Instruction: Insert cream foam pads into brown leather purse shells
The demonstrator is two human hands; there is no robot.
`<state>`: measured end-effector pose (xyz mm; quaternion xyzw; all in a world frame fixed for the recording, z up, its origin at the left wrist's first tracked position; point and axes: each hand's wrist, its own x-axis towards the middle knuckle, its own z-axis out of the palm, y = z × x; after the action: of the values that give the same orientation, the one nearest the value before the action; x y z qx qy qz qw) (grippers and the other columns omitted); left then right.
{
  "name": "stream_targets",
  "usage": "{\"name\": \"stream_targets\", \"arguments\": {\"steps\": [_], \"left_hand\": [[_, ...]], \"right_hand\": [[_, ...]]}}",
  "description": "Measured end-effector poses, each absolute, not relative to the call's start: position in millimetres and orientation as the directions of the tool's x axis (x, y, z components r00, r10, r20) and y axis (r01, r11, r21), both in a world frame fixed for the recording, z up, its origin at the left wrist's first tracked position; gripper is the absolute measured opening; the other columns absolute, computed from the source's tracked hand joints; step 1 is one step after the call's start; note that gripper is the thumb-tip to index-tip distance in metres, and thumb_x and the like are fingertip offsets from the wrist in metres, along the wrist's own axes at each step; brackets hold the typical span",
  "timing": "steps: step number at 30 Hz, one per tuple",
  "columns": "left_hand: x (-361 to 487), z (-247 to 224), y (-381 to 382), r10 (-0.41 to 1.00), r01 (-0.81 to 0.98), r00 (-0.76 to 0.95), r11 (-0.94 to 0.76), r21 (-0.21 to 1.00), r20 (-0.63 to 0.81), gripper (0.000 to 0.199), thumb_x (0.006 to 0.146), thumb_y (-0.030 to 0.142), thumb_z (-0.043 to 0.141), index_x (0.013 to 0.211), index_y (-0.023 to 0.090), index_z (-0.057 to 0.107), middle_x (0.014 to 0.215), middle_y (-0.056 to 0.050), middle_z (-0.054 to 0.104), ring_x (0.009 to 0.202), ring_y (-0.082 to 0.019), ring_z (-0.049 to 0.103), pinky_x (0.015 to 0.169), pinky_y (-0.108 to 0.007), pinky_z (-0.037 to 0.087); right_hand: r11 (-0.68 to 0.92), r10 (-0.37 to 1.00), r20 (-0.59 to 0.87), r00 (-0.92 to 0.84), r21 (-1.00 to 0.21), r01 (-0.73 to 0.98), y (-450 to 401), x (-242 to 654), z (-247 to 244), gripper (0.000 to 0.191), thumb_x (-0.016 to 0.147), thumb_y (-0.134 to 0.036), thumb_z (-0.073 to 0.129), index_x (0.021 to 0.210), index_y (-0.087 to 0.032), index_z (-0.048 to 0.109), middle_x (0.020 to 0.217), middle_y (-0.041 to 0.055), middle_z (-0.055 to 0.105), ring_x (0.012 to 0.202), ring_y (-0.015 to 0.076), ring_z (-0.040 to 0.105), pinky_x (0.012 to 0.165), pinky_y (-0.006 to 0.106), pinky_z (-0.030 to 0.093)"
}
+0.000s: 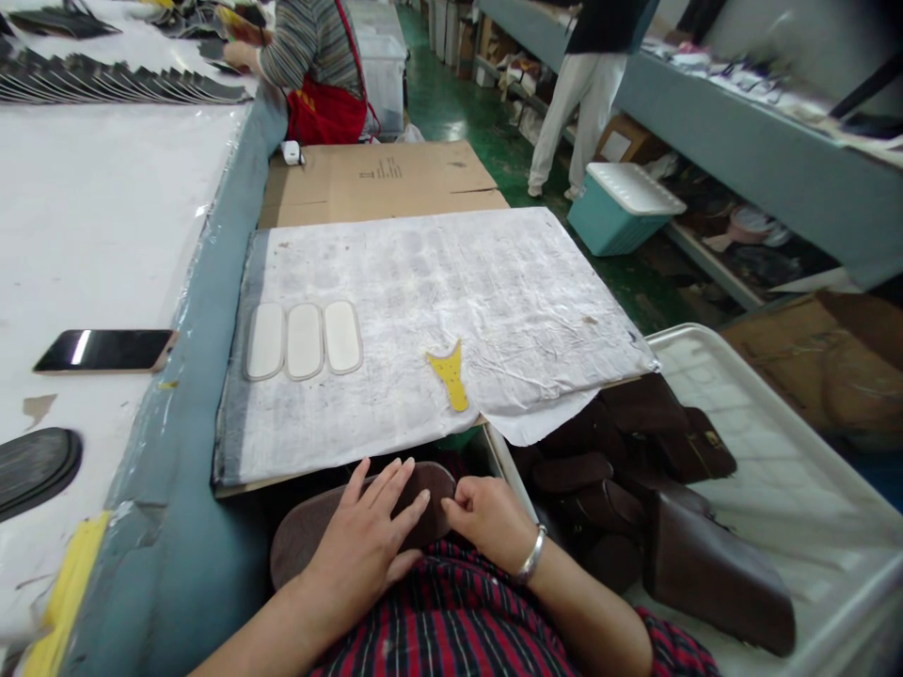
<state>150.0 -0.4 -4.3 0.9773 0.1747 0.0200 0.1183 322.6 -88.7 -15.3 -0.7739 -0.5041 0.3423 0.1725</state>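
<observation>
A long, rounded brown leather-like piece (pixel 303 534) lies at my lap, partly under the near edge of the board. My left hand (pixel 373 527) rests on top of it with the fingers spread. At its right end my right hand (pixel 490 517) is closed, thumb and fingers pinching the edge. On the white-covered board (pixel 395 273) ahead lie three pale rounded pieces (pixel 304 340) side by side and a yellow Y-shaped template (pixel 450 376).
To my right stands a white plastic bin (pixel 748 376) holding several brown leather pieces (pixel 720 564). A phone (pixel 105 350) and dark sole-shaped pieces (pixel 35 470) lie on the left table (pixel 105 216). Ahead are a cardboard sheet (pixel 381 179), a teal box (pixel 621 212) and two people.
</observation>
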Motion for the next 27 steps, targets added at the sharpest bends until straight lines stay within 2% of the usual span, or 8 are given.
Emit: {"name": "stream_targets", "arguments": {"steps": [4,7,10,14,19,21,23,27], "left_hand": [[146.5,-5.5,-5.7,0.329,0.308,0.942,-0.922,0.235,0.056,0.054,0.07,0.05,0.061,0.116,0.024,0.054,0.129,-0.01,0.046,0.118,-0.03,0.039,0.1,-0.051,0.024],[135.5,-11.2,-15.7,0.289,0.249,0.946,-0.939,0.238,0.148,0.034,0.08,0.032,0.055,0.113,0.023,0.056,0.109,-0.007,0.06,0.102,-0.023,0.049,0.092,-0.041,0.034],[123.5,-18.2,-26.9,0.276,0.229,0.939,-0.947,0.228,0.207,0.031,0.084,0.02,0.048,0.113,0.023,0.056,0.106,-0.006,0.061,0.099,-0.021,0.05,0.087,-0.037,0.037],[120.6,-24.5,-36.8,0.28,0.239,0.934,-0.952,0.192,0.221,0.035,0.084,0.016,0.042,0.117,0.021,0.054,0.111,-0.008,0.059,0.102,-0.022,0.048,0.085,-0.038,0.038],[122.4,-24.0,-44.0,0.333,0.279,0.904,-0.935,0.221,0.269,0.035,0.083,0.017,0.045,0.116,0.021,0.054,0.11,-0.007,0.06,0.101,-0.022,0.051,0.085,-0.038,0.04],[110.2,-22.7,-45.2,0.373,0.286,0.883,-0.909,0.302,0.285,0.039,0.082,0.018,0.048,0.12,0.023,0.049,0.111,-0.005,0.059,0.103,-0.02,0.051,0.09,-0.038,0.04],[88.5,-23.6,-45.5,0.54,0.397,0.778,-0.818,0.415,0.32,0.05,0.08,0.02,0.053,0.128,0.024,0.039,0.116,-0.006,0.055,0.11,-0.021,0.047,0.097,-0.041,0.036],[43.5,-35.5,-47.1,0.954,0.592,0.271,-0.273,0.759,0.131,0.081,0.073,0.045,0.059,0.137,0.02,0.016,0.139,-0.013,0.03,0.126,-0.029,0.029,0.102,-0.05,0.028]], "right_hand": [[-0.451,0.883,-0.416,0.218,-0.621,0.642,-89.6,337.8,-19.4,0.035,0.073,-0.043,0.056,0.051,-0.016,0.051,0.05,-0.0006,0.053,0.046,0.0088,0.046,0.043,0.021,0.025],[-0.57,0.817,-0.552,0.163,-0.734,0.37,-99.2,347.9,-28.1,0.039,0.078,-0.051,0.046,0.06,-0.017,0.049,0.048,-0.0033,0.051,0.037,0.0074,0.045,0.037,0.018,0.028],[-0.57,0.822,-0.551,0.146,-0.795,0.21,-108.9,345.3,-35.2,0.038,0.079,-0.054,0.044,0.066,-0.018,0.047,0.049,-0.0054,0.049,0.035,0.0067,0.045,0.034,0.017,0.031],[-0.526,0.85,-0.497,0.176,-0.778,0.344,-111.2,330.1,-40.9,0.042,0.078,-0.056,0.046,0.062,-0.018,0.048,0.046,-0.0053,0.047,0.035,0.0069,0.045,0.035,0.018,0.03],[-0.442,0.897,-0.318,0.309,-0.601,0.666,-106.2,323.0,-30.3,0.035,0.075,-0.051,0.053,0.065,-0.017,0.054,0.055,-0.0005,0.055,0.051,0.013,0.053,0.046,0.023,0.039],[-0.342,0.937,-0.122,0.326,-0.494,0.799,-105.1,320.9,-20.8,0.034,0.075,-0.045,0.056,0.091,-0.015,0.058,0.078,0.0064,0.062,0.074,0.0195,0.059,0.063,0.03,0.046],[-0.139,0.979,0.084,0.183,-0.376,0.916,-103.3,316.6,-14.3,0.052,0.077,-0.041,0.055,0.119,-0.011,0.045,0.112,0.0147,0.055,0.106,0.0256,0.049,0.087,0.039,0.042],[0.293,0.951,0.162,-0.262,-0.215,0.932,-91.9,303.4,-19.6,0.077,0.075,-0.054,0.051,0.133,-0.008,0.029,0.138,0.0161,0.031,0.129,0.0288,0.021,0.103,0.048,0.024]]}}
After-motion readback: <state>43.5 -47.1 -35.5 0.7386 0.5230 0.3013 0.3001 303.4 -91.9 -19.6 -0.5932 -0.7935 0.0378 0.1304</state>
